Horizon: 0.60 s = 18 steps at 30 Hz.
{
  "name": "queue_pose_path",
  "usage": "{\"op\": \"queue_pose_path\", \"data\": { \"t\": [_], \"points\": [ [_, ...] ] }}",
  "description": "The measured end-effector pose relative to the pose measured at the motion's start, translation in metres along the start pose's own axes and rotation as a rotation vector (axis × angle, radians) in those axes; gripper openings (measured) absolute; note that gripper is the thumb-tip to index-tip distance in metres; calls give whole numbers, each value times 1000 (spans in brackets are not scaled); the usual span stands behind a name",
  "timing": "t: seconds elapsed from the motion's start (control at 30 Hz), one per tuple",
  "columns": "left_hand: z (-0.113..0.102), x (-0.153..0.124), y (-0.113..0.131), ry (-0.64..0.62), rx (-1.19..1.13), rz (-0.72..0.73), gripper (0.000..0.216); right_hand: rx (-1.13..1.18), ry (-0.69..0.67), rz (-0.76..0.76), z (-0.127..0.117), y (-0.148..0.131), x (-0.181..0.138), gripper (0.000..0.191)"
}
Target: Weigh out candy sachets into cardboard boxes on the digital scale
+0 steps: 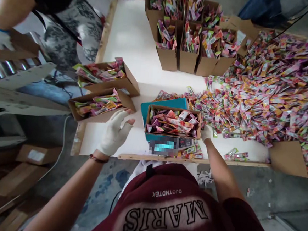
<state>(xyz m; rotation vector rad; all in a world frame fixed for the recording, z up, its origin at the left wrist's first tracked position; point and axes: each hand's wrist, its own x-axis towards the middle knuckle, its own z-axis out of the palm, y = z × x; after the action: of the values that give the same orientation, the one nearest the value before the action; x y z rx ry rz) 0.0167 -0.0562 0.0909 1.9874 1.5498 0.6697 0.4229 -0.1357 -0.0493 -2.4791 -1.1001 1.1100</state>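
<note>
A cardboard box (173, 121) full of small pink and orange wrapped packets stands on a teal scale platform (144, 109). The scale's display is blurred out, beside its dark keypad (186, 143). My right hand (206, 132), in a white glove, is against the right end of this box, its fingers mostly hidden. To the left, my left hand (117, 131) is open, thumb and fingers apart, in a white glove with bare fingertips. It holds nothing and is close to the near corner of another filled box (98, 105). Behind that one stands a second filled box (106, 74).
A large heap of loose packets (259, 95) covers the table's right side. Several tall filled cartons (188, 61) stand at the back. An empty-looking carton (288, 157) lies front right. At left are a person (70, 27), a roller machine (16, 69) and stacked boxes (18, 179).
</note>
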Motion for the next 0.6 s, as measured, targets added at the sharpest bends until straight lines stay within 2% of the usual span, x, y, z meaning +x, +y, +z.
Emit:
{"op": "queue_pose_path", "data": {
  "t": [0.07, 0.17, 0.27, 0.37, 0.47, 0.5, 0.53, 0.6],
  "points": [
    [3, 5, 12, 5, -24, 33, 41, -30, -16, 21, -10, 12, -1, 14],
    [6, 11, 28, 16, -42, 78, 41, -71, 19, -1, -45, 27, -10, 18],
    [14, 17, 40, 51, -46, 143, 47, -74, 122, -92, -90, 17, -34, 27],
    [28, 21, 50, 55, -13, 249, 59, 21, 229, -387, -119, -31, -74, 31],
    [46, 19, 54, 6, 34, 332, 69, -42, 226, -778, -112, -100, -113, 29],
    [50, 18, 54, -13, 42, 340, 70, -149, 173, -839, -103, -122, -122, 29],
    [54, 17, 53, -28, 41, 342, 71, -298, 108, -831, -93, -141, -128, 30],
    [59, 16, 51, -42, 20, 329, 73, -594, -29, -724, -73, -170, -131, 36]
  ]
}}
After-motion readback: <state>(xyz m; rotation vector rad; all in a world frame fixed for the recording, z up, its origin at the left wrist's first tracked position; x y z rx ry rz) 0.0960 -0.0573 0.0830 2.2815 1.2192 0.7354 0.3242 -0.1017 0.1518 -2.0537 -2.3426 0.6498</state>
